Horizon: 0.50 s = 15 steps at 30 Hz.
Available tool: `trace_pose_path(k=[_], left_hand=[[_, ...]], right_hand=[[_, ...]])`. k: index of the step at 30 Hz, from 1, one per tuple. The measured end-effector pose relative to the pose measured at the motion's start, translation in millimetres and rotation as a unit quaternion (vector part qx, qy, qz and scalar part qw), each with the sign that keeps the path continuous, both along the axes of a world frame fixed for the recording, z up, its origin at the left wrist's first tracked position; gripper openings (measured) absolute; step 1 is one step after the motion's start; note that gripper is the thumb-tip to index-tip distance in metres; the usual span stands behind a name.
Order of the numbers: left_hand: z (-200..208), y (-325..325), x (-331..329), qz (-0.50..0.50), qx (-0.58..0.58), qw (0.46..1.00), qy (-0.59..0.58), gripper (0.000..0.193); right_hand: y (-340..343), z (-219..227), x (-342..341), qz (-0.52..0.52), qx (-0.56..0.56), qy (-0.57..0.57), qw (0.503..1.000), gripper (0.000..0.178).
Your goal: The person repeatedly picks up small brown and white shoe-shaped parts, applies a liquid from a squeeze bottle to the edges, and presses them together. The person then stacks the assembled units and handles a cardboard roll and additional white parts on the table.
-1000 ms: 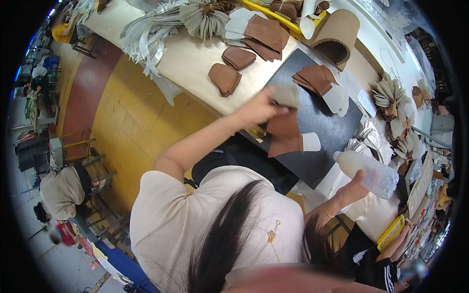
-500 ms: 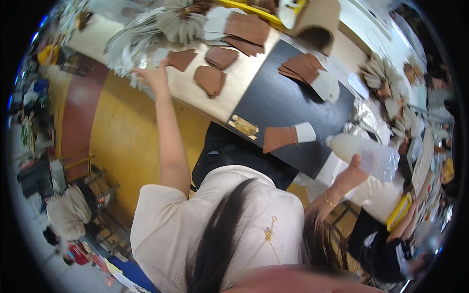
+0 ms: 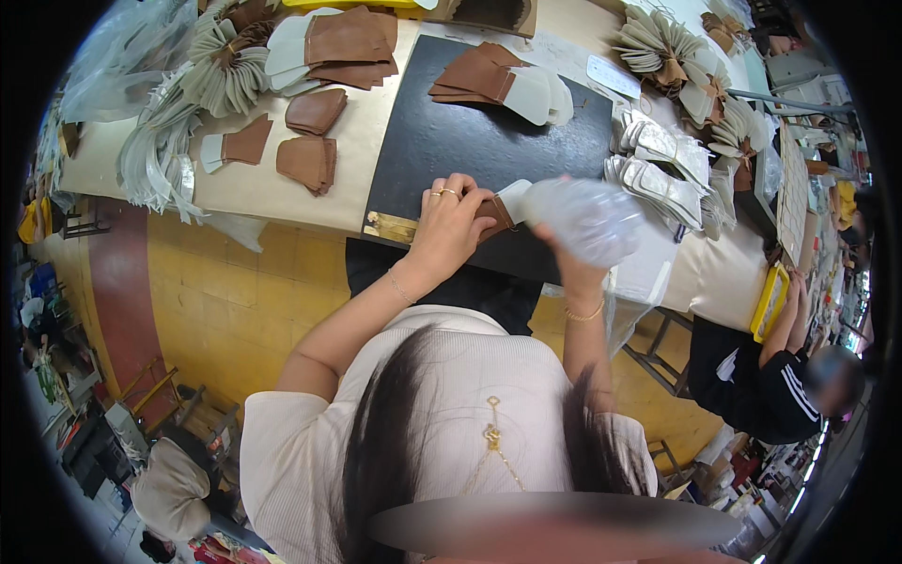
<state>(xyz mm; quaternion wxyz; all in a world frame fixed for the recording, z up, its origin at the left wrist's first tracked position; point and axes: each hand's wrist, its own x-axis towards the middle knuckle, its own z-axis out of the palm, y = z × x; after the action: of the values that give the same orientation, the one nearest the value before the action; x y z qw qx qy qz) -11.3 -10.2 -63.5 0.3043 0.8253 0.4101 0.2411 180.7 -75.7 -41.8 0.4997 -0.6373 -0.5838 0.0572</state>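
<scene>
On the black work board (image 3: pixel 404 150), my left hand (image 3: pixel 449 221) is closed over a brown leather piece (image 3: pixel 496 220) with a white end, its thumb and fingers pressing on it. Most of that piece lies hidden under the fingers. My right hand (image 3: pixel 569 261) grips a clear plastic bottle (image 3: pixel 597 224) with whitish contents. The bottle is tilted, blurred by motion, with its narrow end towards the white end of the piece; whether they touch, I cannot tell. Farther up the board sits a fanned stack of brown and white pieces (image 3: pixel 479 77).
Left of the board lie one brown-and-white piece (image 3: pixel 246 143), two small brown stacks (image 3: pixel 307 162) and a larger stack (image 3: pixel 349 42). White strips (image 3: pixel 155 155) hang over the table edge. Bundled pieces (image 3: pixel 658 42) and white bundles (image 3: pixel 658 164) stand right. A co-worker (image 3: pixel 766 376) sits at the right.
My left hand has come from the far-left piece to the one on the board. My right hand has brought the bottle left, over to that piece. The view has shifted.
</scene>
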Motion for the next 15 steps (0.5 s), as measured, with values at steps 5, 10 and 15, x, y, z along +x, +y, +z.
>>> trace_pose_path(k=[5,10,15], left_hand=[[-4,1,-4,-0.017,0.0,1.0,-0.006,0.028],[-2,5,-4,-0.033,-0.001,0.999,-0.005,0.026],[-3,4,-4,-0.029,0.012,0.999,-0.012,0.025]], right_hand=[[9,9,6,-0.088,0.022,0.09,0.992,0.051],[15,9,-15,0.032,-0.046,0.037,0.998,0.055],[16,4,-1,-0.054,-0.02,0.047,0.997,0.055]])
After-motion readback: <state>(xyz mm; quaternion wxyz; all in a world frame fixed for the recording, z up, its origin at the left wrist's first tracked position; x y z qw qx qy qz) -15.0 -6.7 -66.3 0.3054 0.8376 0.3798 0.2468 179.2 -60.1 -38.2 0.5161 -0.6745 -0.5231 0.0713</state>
